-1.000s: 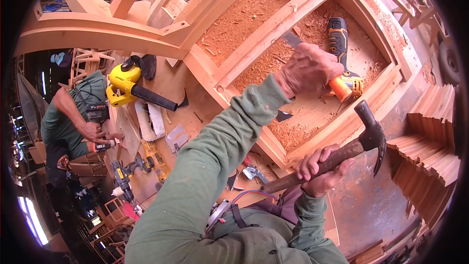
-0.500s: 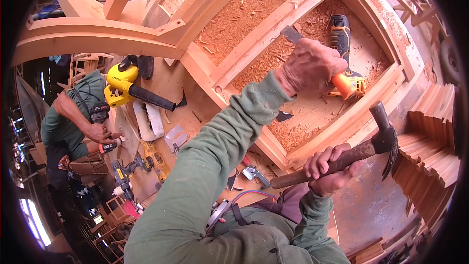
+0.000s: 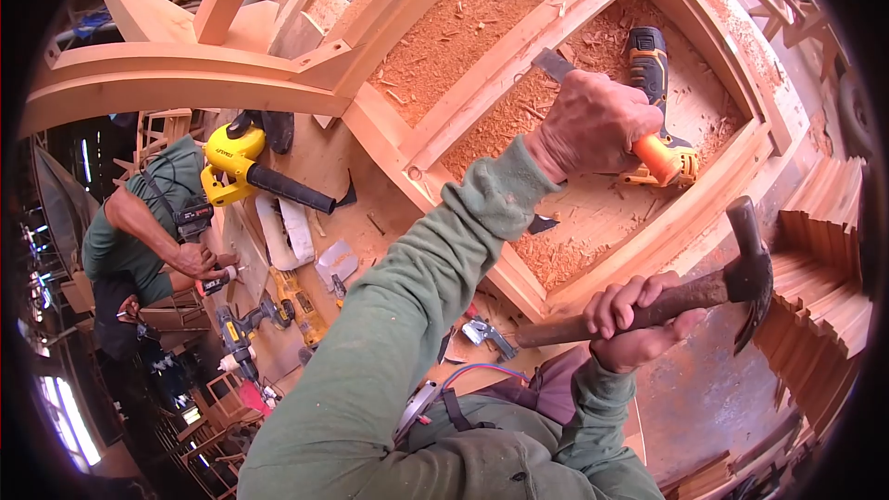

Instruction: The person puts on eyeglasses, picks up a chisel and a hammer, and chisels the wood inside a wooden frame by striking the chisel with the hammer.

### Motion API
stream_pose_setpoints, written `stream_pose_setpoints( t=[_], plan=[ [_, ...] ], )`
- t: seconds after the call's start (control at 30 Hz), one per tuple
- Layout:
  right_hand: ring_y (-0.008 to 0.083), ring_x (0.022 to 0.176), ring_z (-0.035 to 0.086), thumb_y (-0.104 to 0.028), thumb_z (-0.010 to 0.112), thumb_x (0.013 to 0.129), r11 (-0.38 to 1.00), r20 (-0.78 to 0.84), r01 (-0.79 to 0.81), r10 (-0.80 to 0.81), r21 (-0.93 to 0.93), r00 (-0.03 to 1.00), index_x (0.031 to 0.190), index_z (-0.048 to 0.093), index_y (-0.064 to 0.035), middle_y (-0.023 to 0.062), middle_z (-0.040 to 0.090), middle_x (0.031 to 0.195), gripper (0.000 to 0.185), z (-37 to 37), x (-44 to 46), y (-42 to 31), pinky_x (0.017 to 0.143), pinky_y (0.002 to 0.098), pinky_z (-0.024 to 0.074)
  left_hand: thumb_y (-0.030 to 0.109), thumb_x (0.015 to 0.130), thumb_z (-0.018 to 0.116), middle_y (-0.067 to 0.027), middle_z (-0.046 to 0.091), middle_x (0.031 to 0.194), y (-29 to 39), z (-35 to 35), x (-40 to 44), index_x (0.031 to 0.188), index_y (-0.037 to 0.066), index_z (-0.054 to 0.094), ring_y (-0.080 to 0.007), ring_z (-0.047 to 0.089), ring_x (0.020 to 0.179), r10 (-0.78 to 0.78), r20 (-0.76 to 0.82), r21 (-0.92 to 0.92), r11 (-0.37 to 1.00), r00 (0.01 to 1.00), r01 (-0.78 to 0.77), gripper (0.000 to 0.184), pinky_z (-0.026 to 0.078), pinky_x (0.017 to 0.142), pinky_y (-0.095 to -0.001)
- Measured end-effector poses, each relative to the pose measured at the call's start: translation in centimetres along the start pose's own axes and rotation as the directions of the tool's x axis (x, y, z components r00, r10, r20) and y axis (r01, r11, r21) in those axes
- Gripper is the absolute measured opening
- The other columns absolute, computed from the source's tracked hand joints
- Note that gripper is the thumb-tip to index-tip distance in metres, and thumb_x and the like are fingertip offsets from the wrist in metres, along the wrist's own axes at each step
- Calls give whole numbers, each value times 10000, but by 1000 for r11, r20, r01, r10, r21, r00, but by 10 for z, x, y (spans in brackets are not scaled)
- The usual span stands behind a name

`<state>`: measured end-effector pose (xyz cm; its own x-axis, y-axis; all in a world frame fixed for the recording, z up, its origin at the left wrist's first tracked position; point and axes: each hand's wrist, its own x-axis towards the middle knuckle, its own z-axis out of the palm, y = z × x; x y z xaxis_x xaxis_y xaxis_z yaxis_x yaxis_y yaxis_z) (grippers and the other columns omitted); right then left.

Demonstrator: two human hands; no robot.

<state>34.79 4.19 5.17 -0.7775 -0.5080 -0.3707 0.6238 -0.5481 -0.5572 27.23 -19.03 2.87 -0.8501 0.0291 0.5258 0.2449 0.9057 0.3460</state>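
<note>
Chisel (image 3: 657, 160), as it seems from the flat blade and orange handle, sits in the left hand (image 3: 597, 120), over the opening of the wooden frame (image 3: 507, 83). The fingers are folded round it in a closed fist, back of the hand uppermost; the blade comes out on the far side, towards the long rail, and the handle's end on the near side. Whether the blade touches the rail, I cannot tell. Such a fist probably gives firm control of the tool's angle and leaves the handle's end exposed.

The hammer (image 3: 690, 295) is in the right hand (image 3: 634, 319), just outside the frame's near corner. Fingers curl over the shaft from above, with the thumb side below, closed well short of the head. That choked-up hold likely makes the heavy head easier to carry, at some cost in swing. The head is to the right of the hand, claw downwards.

A cordless drill (image 3: 650, 69) lies inside the frame just beyond the left hand, perhaps parked there to be within reach, among wood shavings (image 3: 565, 255).

The left arm reaches forward and across on a long diagonal, wrist slightly bent. The right forearm is tucked near the torso, its hand lower and nearer the body than the left.
</note>
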Motion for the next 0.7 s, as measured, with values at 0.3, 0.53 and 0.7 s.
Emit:
stream_pose_setpoints(
  t=[0.3, 0.53, 0.7],
  plan=[
    [157, 390, 369, -851, 357, 859, 983, -37, -148, 144, -108, 989, 883, 418, -102, 21, 380, 542, 752, -3, -1, 2, 388, 309, 349, 276, 691, 731, -14, 593, 642, -2, -5, 1, 703, 168, 605, -222, 636, 583, 3, -21, -14, 1000, 1000, -3, 167, 476, 523, -358],
    [156, 382, 369, -861, 364, 847, 986, 16, -153, 154, -60, 988, 870, 417, -114, 21, 370, 529, 749, 1, -3, -4, 374, 310, 354, 263, 656, 734, -19, 595, 639, -5, -11, 7, 681, 160, 588, -229, 645, 595, -23, -28, -14, 1000, 999, 23, 180, 470, 523, -370],
    [145, 400, 353, -803, 369, 896, 929, -116, -292, 272, -227, 955, 880, 399, -90, 31, 373, 557, 714, 18, 2, -12, 411, 298, 343, 198, 711, 705, -43, 585, 636, -1, -11, 9, 678, 131, 571, -256, 622, 581, -23, -62, -75, 997, 998, 19, 153, 467, 525, -366]
  ],
)
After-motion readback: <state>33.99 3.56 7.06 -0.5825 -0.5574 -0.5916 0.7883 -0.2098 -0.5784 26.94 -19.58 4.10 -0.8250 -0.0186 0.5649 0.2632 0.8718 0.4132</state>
